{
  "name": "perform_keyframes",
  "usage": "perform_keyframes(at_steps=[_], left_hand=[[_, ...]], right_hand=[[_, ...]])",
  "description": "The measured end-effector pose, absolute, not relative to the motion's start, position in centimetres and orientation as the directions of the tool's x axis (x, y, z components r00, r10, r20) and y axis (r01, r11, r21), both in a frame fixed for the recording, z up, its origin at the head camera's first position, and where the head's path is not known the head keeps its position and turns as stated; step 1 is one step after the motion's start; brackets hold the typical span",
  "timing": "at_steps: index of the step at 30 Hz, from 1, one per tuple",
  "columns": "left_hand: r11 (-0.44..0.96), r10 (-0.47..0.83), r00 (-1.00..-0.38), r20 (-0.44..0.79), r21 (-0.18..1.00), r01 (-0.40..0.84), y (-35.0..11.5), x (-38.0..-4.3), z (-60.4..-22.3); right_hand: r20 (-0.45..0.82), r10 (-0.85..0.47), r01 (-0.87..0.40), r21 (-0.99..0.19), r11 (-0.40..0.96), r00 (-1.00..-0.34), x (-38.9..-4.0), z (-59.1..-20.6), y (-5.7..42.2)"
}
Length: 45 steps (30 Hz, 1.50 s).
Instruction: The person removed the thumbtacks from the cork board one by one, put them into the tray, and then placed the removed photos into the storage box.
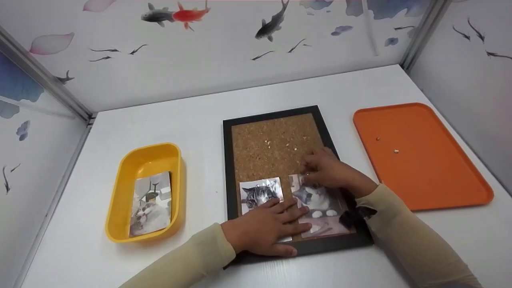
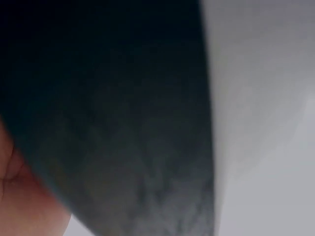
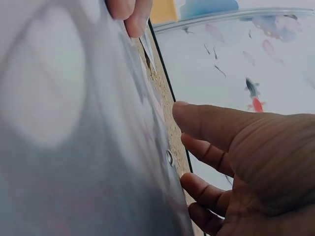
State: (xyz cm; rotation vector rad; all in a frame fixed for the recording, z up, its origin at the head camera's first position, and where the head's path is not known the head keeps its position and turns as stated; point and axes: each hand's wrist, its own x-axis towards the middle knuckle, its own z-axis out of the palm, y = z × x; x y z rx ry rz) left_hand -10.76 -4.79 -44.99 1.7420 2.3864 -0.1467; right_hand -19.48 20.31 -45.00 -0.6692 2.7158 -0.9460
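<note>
A corkboard (image 1: 276,152) in a black frame lies on the table with two cat photos on its lower half. My left hand (image 1: 268,226), fingers spread, rests flat across the left photo (image 1: 256,192) and reaches onto the right photo (image 1: 320,216). My right hand (image 1: 330,170) is over the top edge of the right photo. In the right wrist view a silver pushpin (image 3: 170,158) sits near that photo's edge, with the right fingertips (image 3: 191,182) close beside it and nothing between them. A blurred dark shape fills much of the left wrist view.
To the left stands a yellow bin (image 1: 181,200) with another cat photo (image 1: 152,208) in it. An orange tray (image 1: 428,160) at the right has two small pins (image 1: 396,151) on it. Several pins (image 1: 268,143) dot the upper cork. Patterned wall panels (image 1: 224,60) enclose the table.
</note>
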Motion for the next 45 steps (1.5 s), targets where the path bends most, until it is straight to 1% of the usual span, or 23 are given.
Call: perform_keyframes(at_steps=[9, 16, 20, 24, 27, 34, 41, 45], left_hand=[[0.321, 0.928, -0.308, -0.208, 0.032, 0.947, -4.9, -10.7, -45.1], [0.312, 0.931, -0.305, -0.198, 0.005, 0.95, -4.8, -10.7, -45.3], [0.315, 0.931, -0.307, -0.2, 0.01, 0.949, -4.8, -10.7, -45.4], [0.317, 0.933, -0.306, -0.191, 0.031, 0.948, -4.9, -10.7, -45.4], [0.314, 0.936, -0.303, -0.18, 0.038, 0.949, -4.9, -10.7, -45.4], [0.311, 0.936, -0.3, -0.186, 0.032, 0.95, -4.8, -10.7, -45.4], [0.313, 0.931, -0.306, -0.197, 0.005, 0.95, -4.7, -10.6, -45.3], [0.309, 0.934, -0.303, -0.188, -0.001, 0.951, -4.7, -10.7, -45.3]], right_hand=[[-0.036, -0.477, -0.356, -0.617, 0.702, -0.878, -19.4, -45.0, 20.1], [-0.03, -0.473, -0.374, -0.57, 0.732, -0.881, -19.3, -45.0, 19.9], [-0.005, -0.488, -0.404, -0.555, 0.727, -0.873, -19.3, -45.1, 19.9], [0.032, -0.521, -0.461, -0.516, 0.722, -0.853, -19.3, -45.2, 20.0], [0.041, -0.528, -0.478, -0.489, 0.729, -0.848, -19.3, -45.2, 20.1], [0.013, -0.527, -0.464, -0.492, 0.737, -0.85, -19.3, -45.0, 20.3], [-0.019, -0.558, -0.453, -0.561, 0.693, -0.83, -19.6, -44.5, 20.9], [0.003, -0.571, -0.482, -0.542, 0.689, -0.821, -19.7, -44.6, 20.9]])
